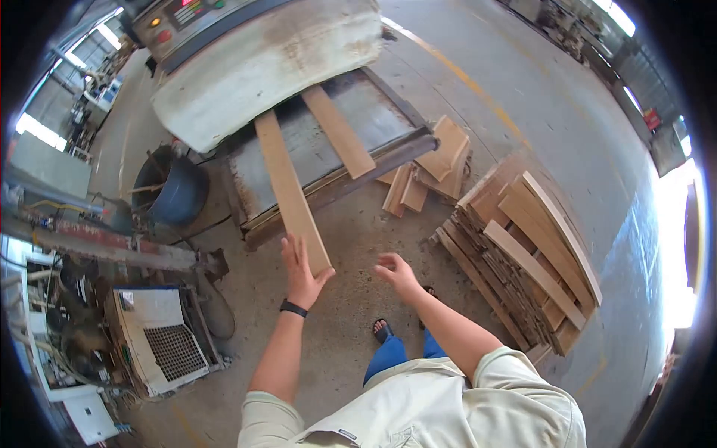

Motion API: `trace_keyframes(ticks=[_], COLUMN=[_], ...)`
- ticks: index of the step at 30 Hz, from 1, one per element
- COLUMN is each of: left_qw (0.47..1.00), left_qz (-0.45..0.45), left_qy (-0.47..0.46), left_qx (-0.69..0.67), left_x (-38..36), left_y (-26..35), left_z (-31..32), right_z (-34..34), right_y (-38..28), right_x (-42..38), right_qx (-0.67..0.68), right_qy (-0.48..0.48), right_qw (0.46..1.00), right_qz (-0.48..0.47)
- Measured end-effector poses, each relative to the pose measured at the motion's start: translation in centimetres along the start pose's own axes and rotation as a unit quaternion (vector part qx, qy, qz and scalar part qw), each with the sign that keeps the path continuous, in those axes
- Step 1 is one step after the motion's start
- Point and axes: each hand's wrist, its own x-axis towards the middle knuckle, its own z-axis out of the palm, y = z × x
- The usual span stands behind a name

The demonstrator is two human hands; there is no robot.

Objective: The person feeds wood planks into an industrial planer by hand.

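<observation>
My left hand point(300, 278) is at the near end of a long wooden board point(287, 175), fingers spread along its left edge and thumb across its end. The board's far end goes under the hood of a large machine point(269, 67). To its right, a second, shorter-looking board point(337, 133) lies on the machine's metal bed point(381, 112), its far end also under the hood. My right hand point(398, 275) hovers apart from the boards with loosely bent, parted fingers and nothing in it.
A large stack of wooden boards point(534, 261) sits on the floor at right, with a smaller pile of pieces point(441, 160) beside the machine bed. On the left stand a dark bin point(175, 190) and a box with a grille point(175, 351). A hose runs over the floor there.
</observation>
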Motion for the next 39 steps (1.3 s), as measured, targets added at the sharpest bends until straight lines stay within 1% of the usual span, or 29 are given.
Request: trace_keyframes(ticks=[1,4,5,6,7,8,9,10,12,14,16,18,19,21,22,23,24,25,26,27,28,30,32,33,34,36,37,38,39], left_qw=[0.994,0.982,0.989,0.994,0.969,0.889,0.995,0.981,0.985,0.986,0.977,0.956,0.948,0.963,0.963,0.969,0.968,0.959,0.947,0.932,0.915,0.889,0.857,0.847,0.833,0.788,0.740,0.675,0.679], left_qz=[0.034,0.032,0.020,0.013,-0.101,-0.209,-0.003,0.059,0.040,0.013,-0.012,-0.056,-0.026,0.107,0.172,0.189,0.201,0.209,0.214,0.233,0.252,0.275,0.360,0.373,0.392,0.396,0.318,0.232,0.232], left_qy=[-0.070,-0.163,-0.133,-0.109,-0.106,-0.055,-0.094,-0.122,-0.112,-0.094,-0.096,-0.024,0.004,-0.018,-0.030,-0.081,-0.133,-0.187,-0.239,-0.276,-0.312,-0.361,-0.369,-0.380,-0.388,-0.453,-0.565,-0.664,-0.669], left_qx=[0.079,0.091,0.056,0.015,-0.200,-0.403,-0.025,0.141,0.125,0.134,0.190,0.288,0.318,0.245,0.204,0.135,0.067,0.029,-0.010,-0.029,-0.049,-0.057,-0.010,0.012,0.054,0.131,0.179,0.223,0.197], left_x=[0.8,1.3,1.7,2.9,4.5,6.0,6.2,7.0,8.4,10.2,12.0,13.1,13.0,12.7,12.7,12.7,12.6,12.8,13.3,14.1,14.7,15.8,16.5,16.8,16.8,16.0,15.5,15.0,14.5], left_y=[0.9,-0.6,-3.1,-5.3,-5.3,-5.2,-9.2,-6.3,-6.8,-6.5,-6.6,-5.7,-2.0,9.0,14.5,19.3,23.9,28.5,32.7,36.2,39.0,43.1,47.3,49.5,50.0,50.2,51.0,51.6,50.0], left_z=[-0.5,2.6,4.0,5.3,5.6,6.0,7.5,5.3,5.6,5.7,5.5,7.6,8.6,12.0,14.7,17.7,20.7,23.9,27.1,30.5,34.0,40.6,45.8,47.4,49.9,52.9,53.0,52.9,53.1], right_z=[-2.3,-9.2,-10.9,-12.5,-14.4,-16.6,-18.3,-20.1,-24.0,-28.0,-32.7,-37.8,-40.2,-44.7,-46.5,-48.0,-49.3,-50.1,-51.1,-51.8,-52.1,-51.8,-50.1,-49.2,-48.4,-46.8,-45.7,-45.0,-45.3], right_y=[2.7,11.7,14.1,16.0,18.0,19.5,20.0,20.8,22.4,24.9,28.1,30.3,31.3,33.2,34.6,36.2,35.8,38.1,37.8,39.0,39.1,38.1,37.5,36.3,34.3,30.2,29.7,29.6,29.9], right_x=[-1.1,-4.8,-6.2,-7.2,-8.9,-11.0,-12.6,-13.8,-14.9,-14.7,-13.7,-12.0,-10.8,-7.6,-5.5,-3.4,-1.5,0.7,2.7,4.5,5.4,6.0,4.0,2.8,0.9,-3.3,-5.1,-6.7,-8.6], right_qx=[0.011,0.052,0.066,0.054,0.042,0.028,0.087,0.118,0.180,0.213,0.280,0.365,0.421,0.528,0.575,0.620,0.658,0.673,0.690,0.727,0.734,0.704,0.648,0.651,0.655,0.656,0.664,0.670,0.601], right_qy=[0.022,0.087,0.113,0.131,0.155,0.179,0.209,0.235,0.269,0.313,0.326,0.360,0.369,0.382,0.374,0.366,0.377,0.364,0.388,0.385,0.394,0.448,0.439,0.422,0.404,0.342,0.292,0.240,0.138], right_qw=[1.000,0.990,0.983,0.980,0.974,0.968,0.952,0.937,0.909,0.889,0.869,0.826,0.798,0.732,0.706,0.679,0.635,0.632,0.594,0.551,0.538,0.531,0.613,0.621,0.630,0.665,0.676,0.685,0.768], right_qz=[0.016,0.095,0.129,0.140,0.157,0.177,0.208,0.229,0.262,0.257,0.243,0.232,0.223,0.200,0.173,0.146,0.147,0.124,0.143,0.142,0.128,0.147,0.111,0.107,0.103,0.104,0.130,0.155,0.171])
